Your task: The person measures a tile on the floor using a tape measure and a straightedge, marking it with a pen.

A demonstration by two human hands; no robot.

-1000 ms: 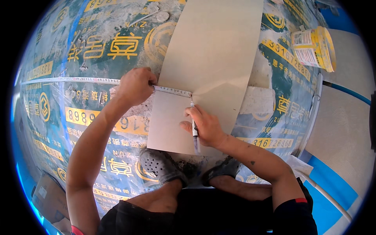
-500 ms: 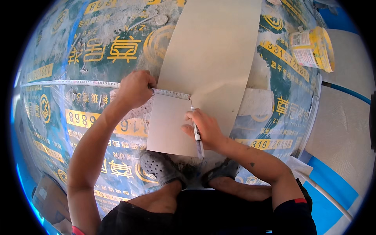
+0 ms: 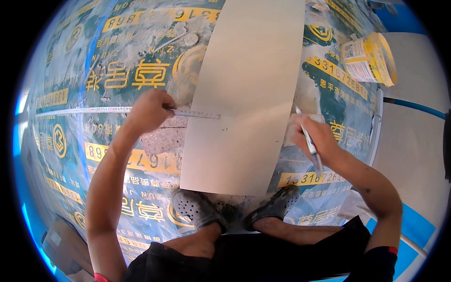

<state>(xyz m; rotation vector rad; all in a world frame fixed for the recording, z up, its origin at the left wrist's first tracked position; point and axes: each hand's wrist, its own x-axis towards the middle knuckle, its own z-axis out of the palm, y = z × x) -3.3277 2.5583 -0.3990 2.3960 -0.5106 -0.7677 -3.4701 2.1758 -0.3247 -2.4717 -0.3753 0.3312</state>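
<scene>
On the floor (image 3: 70,183), board (image 3: 244,94) stretching away; measuring tape (image 3: 112,110) crosswise, pen (image 3: 308,138) forward

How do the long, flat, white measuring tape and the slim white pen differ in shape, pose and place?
Shape: the long, flat, white measuring tape is a thin strip; the slim white pen is a much shorter rod.
Pose: the tape runs roughly sideways; the pen slants.
Place: the tape, in the left hand, ends over the beige rectangular board; the pen, in the right hand, appears right of it.
Shared: both are mostly white.
</scene>
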